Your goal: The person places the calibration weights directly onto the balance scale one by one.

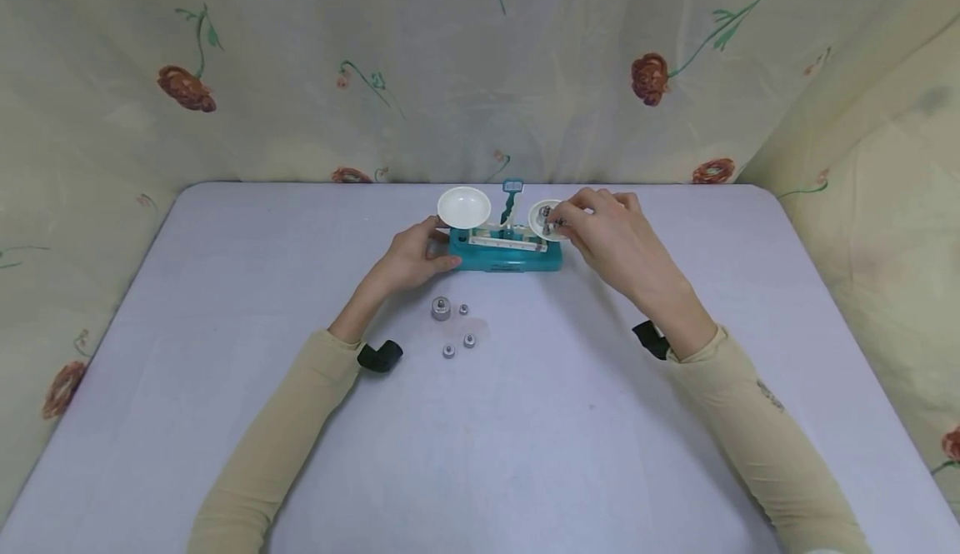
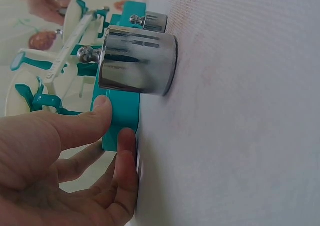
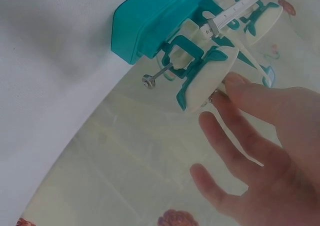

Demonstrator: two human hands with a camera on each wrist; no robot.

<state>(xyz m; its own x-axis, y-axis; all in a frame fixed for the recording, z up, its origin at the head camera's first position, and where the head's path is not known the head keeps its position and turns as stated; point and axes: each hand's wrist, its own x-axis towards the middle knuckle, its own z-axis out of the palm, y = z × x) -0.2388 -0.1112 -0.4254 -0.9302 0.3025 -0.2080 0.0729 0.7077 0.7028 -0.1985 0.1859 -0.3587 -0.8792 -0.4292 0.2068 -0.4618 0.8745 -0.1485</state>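
A teal balance scale [image 1: 506, 261] with two white pans stands near the far edge of the table. My left hand [image 1: 408, 256] holds the left end of its base, thumb at the front and fingers curled behind, as the left wrist view shows. Over the right pan [image 1: 535, 221], my right hand [image 1: 618, 242] pinches a small metal weight [image 1: 559, 222] between thumb and index finger. More small weights [image 1: 546, 211] lie in that pan, partly hidden by the fingers. Nothing lies in the left pan [image 1: 463, 207].
In front of the scale, several silver knobbed weights stand on the table: a large weight [image 1: 441, 309] and smaller ones, among them a small weight [image 1: 469, 341]. A floral curtain [image 1: 420, 62] hangs behind the white-covered table [image 1: 510, 454].
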